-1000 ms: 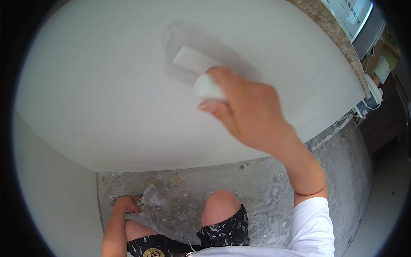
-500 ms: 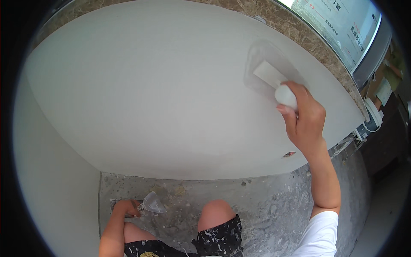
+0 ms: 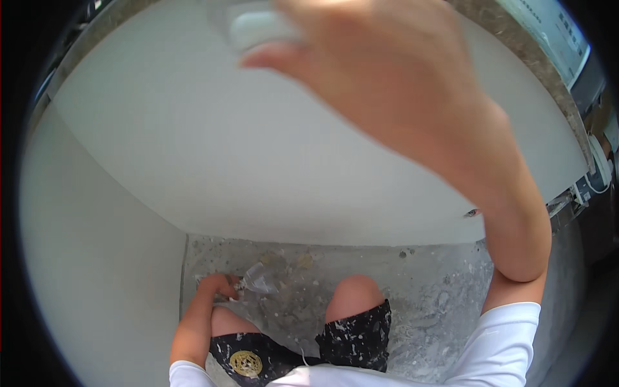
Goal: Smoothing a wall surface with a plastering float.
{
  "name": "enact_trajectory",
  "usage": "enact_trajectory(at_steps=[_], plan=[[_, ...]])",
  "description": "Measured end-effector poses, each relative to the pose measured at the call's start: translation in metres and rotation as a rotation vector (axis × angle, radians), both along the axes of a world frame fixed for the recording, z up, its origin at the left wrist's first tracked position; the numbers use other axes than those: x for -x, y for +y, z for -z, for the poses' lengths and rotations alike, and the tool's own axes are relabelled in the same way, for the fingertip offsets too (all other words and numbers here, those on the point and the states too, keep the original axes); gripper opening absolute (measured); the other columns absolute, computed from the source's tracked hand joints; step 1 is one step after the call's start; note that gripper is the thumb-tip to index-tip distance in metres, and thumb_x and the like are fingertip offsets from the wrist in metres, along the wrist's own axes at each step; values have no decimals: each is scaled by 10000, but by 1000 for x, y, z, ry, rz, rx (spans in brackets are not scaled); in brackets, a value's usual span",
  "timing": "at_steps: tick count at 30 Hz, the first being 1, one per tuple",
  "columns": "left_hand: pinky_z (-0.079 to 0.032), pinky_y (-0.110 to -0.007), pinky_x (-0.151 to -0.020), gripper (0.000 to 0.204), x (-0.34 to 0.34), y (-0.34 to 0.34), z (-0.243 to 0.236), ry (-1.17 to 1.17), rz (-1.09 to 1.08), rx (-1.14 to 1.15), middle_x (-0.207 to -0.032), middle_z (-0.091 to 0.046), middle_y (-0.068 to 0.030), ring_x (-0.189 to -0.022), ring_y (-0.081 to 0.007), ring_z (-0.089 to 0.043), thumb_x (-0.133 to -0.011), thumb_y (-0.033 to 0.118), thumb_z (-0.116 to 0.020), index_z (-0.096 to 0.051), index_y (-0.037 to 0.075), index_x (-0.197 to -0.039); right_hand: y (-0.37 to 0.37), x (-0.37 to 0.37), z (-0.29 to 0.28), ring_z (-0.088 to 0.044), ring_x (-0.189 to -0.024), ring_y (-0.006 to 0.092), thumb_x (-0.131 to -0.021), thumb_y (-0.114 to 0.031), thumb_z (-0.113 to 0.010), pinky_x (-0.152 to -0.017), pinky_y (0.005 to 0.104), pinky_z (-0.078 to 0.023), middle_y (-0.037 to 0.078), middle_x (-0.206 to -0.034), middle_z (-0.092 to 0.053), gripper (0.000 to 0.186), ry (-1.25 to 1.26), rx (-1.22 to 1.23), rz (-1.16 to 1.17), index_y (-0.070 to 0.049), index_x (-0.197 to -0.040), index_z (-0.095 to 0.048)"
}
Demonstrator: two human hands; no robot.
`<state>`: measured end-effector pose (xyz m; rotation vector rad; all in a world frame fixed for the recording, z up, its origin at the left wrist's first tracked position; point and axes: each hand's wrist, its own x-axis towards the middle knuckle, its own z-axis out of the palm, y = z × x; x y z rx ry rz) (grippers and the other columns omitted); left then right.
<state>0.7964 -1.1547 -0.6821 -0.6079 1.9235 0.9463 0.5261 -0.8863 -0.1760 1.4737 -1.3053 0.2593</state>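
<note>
My right hand [image 3: 387, 64] is raised close to the camera, over the upper part of the pale wall [image 3: 277, 161]. Its fingers are closed round the thick white handle [image 3: 264, 29] of a plastering trowel; the see-through blade is blurred and mostly cut off by the top edge. Low at the left, my left hand [image 3: 220, 286] is down by the floor, its fingers curled. A clear plastic piece [image 3: 261, 278] with whitish smears sits right beside those fingers. What the left hand grips is too small and hidden to tell.
A brown stone ledge [image 3: 548, 71] caps the wall, with a printed panel [image 3: 554, 39] beyond it. A side wall [image 3: 84, 245] meets it at the left. Stained grey concrete floor [image 3: 438, 284] lies below. A white bucket [image 3: 599, 171] stands at the far right.
My right hand has swept the trowel up and to the left across the wall, nearer the camera. The view has shifted; my left hand stays low by the clear plastic piece.
</note>
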Motion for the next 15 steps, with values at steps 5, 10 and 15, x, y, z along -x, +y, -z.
enact_trajectory(at_steps=[5,10,15], plan=[[-577,-365,-778,484,27,11,-41,-37,63,114,-1018,-735,-113,-836,-206,-726,-749,239,-782,-657,72,-1186,99,77,82,-693,-676,302,-886,-346,-727,-593,358,-540,127,-868,-710,436,-493,-109,68,-57,-1198,-629],[-574,-367,-765,465,29,12,-45,54,49,90,-961,-740,-105,-810,-204,-724,-736,230,-787,-669,68,-1156,50,78,308,-653,-693,237,-795,-455,-770,-582,356,-512,72,-869,-653,626,-469,-445,223,-46,-1242,-611],[-560,-393,-769,457,36,37,-87,75,74,166,-923,-747,-106,-845,-249,-715,-724,220,-783,-685,76,-1147,152,149,412,-643,-872,283,-804,-451,-763,-699,428,-504,117,-989,-663,655,-555,-373,400,-69,-1309,-598]])
